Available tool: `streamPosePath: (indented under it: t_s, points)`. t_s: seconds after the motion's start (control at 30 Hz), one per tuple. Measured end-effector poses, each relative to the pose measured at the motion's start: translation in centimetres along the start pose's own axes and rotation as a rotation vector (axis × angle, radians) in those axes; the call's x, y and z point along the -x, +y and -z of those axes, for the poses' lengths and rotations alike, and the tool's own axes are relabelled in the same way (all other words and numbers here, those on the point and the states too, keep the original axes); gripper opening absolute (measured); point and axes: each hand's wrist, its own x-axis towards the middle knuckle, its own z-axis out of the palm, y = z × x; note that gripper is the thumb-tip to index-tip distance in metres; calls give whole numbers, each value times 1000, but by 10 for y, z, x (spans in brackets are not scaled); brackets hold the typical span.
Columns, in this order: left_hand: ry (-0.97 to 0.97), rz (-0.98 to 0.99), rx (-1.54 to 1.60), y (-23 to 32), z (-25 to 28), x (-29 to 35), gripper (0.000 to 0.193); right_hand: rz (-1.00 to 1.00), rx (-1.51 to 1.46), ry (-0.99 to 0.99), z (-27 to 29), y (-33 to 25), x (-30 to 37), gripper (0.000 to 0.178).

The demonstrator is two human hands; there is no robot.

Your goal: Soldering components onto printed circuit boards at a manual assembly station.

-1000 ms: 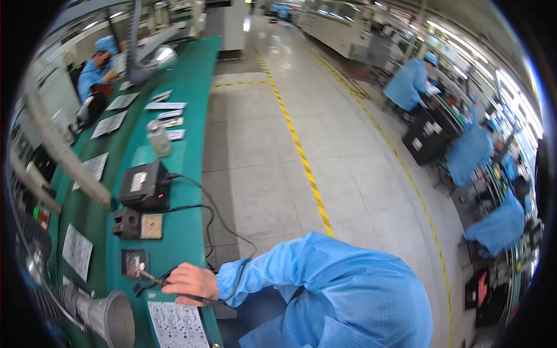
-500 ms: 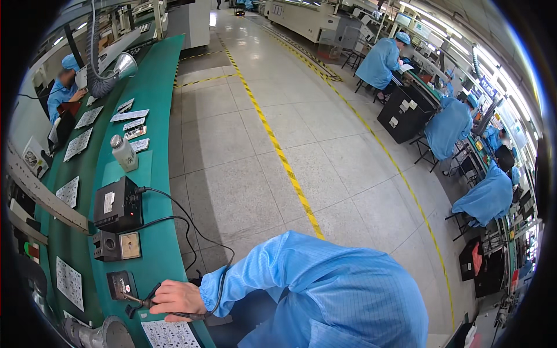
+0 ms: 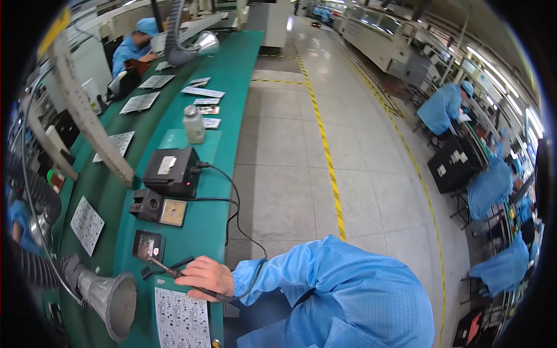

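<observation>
My right hand (image 3: 206, 277) is closed round a soldering iron (image 3: 172, 271). Its metal tip points away to the left, at the near edge of a small dark open box (image 3: 148, 246); whether they touch I cannot tell. From the iron a black cable loops over the blue sleeve to a black soldering station (image 3: 172, 172) with a red light. Just below my hand lies a white circuit board (image 3: 183, 318) dotted with dark marks. A slim black tool (image 3: 149, 271) rests by the iron, partly covered by the hand. My left hand is out of the picture.
A black iron holder (image 3: 146, 205) with a tan sponge tray (image 3: 173, 212) stands beyond the box. Farther along the green bench (image 3: 243, 75) are a white bottle (image 3: 194, 124) and several boards. A metal funnel-shaped duct (image 3: 120, 306) juts in at left. Other people in blue sit at benches.
The view has swung, so the bench appears farther right and more of the duct and near board show. My right hand still grips the soldering iron beside the dark box.
</observation>
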Motion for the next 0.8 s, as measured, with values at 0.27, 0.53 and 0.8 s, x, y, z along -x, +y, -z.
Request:
streamPosePath:
  t_s: [0.27,0.53,0.8]
  points:
    - [-120,96,-177,-3,19,21,19,-10,-66,-109,6,-2,-2,38]
    - [-181,-79,-17,31,1,9,8,-67,-134,-185,5,14,-3,42]
    - [-228,-86,57,37,-5,5,16,-127,-209,-207,-1,30,-31,48]
